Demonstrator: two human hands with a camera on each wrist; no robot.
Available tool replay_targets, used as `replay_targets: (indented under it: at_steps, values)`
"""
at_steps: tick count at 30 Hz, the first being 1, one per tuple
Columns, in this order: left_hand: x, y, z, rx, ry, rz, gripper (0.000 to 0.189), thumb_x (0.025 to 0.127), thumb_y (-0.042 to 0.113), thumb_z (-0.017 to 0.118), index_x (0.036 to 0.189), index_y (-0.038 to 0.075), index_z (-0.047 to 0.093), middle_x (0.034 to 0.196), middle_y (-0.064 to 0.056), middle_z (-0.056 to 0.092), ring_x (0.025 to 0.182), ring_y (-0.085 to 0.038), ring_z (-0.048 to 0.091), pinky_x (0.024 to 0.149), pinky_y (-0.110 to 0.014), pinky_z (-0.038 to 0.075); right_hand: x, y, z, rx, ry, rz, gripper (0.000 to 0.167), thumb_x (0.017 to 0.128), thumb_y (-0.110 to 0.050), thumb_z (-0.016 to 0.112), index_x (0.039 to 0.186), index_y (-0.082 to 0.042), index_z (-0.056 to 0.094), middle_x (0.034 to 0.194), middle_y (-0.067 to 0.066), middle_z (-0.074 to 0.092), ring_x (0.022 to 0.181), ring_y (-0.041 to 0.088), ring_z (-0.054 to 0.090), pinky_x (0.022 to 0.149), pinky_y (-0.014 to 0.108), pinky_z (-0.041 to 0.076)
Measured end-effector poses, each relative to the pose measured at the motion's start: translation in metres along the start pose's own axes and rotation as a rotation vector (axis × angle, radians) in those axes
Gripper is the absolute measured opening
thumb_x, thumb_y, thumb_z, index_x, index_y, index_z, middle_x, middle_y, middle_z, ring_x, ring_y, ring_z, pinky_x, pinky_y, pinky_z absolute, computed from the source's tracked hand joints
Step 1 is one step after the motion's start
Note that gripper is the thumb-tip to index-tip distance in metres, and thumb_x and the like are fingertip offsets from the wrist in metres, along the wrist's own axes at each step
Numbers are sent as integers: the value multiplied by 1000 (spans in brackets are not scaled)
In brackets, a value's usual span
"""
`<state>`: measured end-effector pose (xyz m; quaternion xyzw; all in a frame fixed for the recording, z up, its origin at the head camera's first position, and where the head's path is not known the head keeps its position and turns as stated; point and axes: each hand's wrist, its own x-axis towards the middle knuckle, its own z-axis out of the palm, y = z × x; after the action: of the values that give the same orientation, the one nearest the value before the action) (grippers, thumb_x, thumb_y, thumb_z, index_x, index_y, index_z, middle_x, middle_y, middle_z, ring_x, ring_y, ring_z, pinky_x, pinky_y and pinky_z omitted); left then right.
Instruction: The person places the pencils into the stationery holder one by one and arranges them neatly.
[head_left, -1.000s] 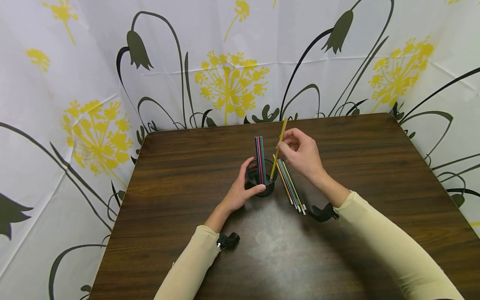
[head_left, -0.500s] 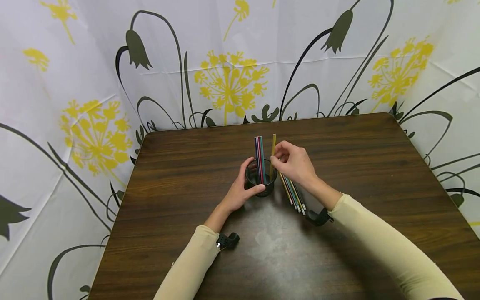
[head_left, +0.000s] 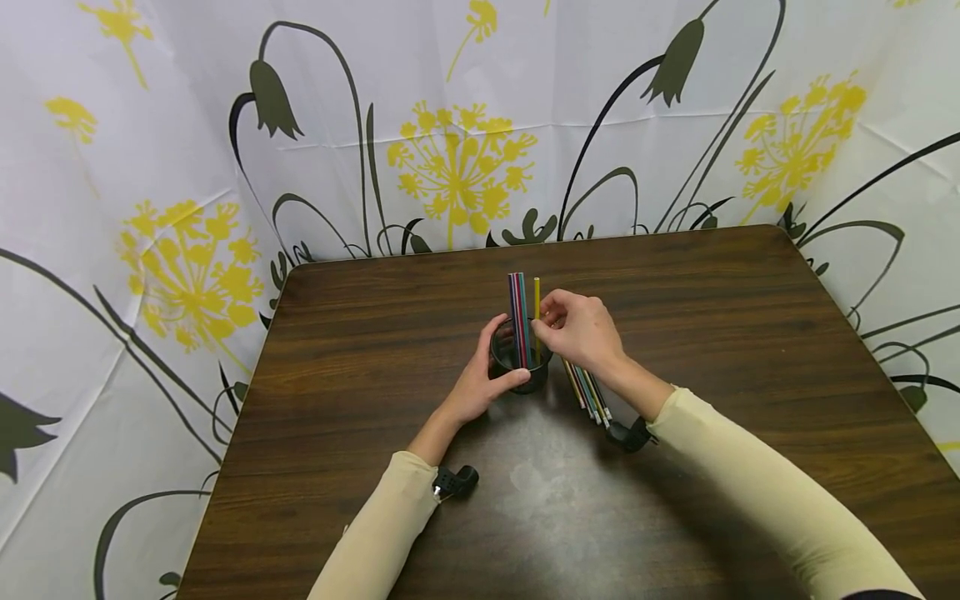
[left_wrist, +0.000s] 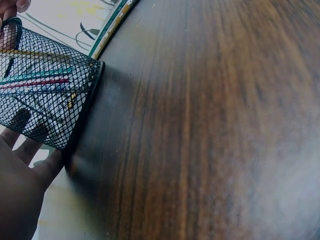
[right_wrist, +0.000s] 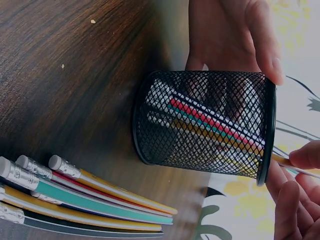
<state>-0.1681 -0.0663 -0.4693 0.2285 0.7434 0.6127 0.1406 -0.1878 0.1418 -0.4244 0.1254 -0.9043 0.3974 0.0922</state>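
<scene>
A black mesh pencil cup [right_wrist: 210, 125] stands upright on the table. My left hand [head_left: 477, 382] grips it from the left, thumb over the near rim and fingers around the far side. Several coloured pencils [head_left: 519, 312] lean together inside it. My right hand [head_left: 585, 332] pinches a yellow pencil [head_left: 537, 296] whose lower part is inside the cup, eraser end down. Through the mesh in the right wrist view, this pencil lies alongside the others. A loose bunch of pencils [right_wrist: 100, 195] with white erasers lies on the table right of the cup, partly under my right hand in the head view.
The dark wood-grain table [head_left: 360, 350] reaches back to a white curtain [head_left: 337, 192] printed with yellow and grey flowers. A black wrist camera [head_left: 456, 481] is on the left wrist and another [head_left: 628, 435] on the right, close to the loose pencils.
My right hand has moved left and down, lowering the yellow pencil deeper into the cup and bringing it more upright. The left hand and the cup have stayed in place.
</scene>
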Motion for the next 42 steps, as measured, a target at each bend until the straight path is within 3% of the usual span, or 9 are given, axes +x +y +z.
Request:
replay_targets:
  at_steps: [13,38,42]
  values:
    - [1,-3,0,2,3,-5,83,92,9,65,156,18,13,153,-17,32,139,-37,33,111,-59,22,4,-5,1,-60,-15,61,16,84,-22,74,94,-10,70,75,-3,70,60,10,62,54,32,48]
    - [1,-3,-1,23,-7,-5,83,93,10,64,156,16,11,153,-17,32,139,-38,32,111,-58,23,16,-5,6,-82,-33,74,12,84,-17,74,90,-7,69,73,0,66,61,13,60,56,31,49]
    - [6,-20,-1,15,7,6,84,93,13,66,156,22,11,154,-14,31,140,-36,31,111,-58,22,18,-6,6,-92,-41,77,12,85,-17,74,91,-7,69,73,-1,66,60,13,60,55,31,48]
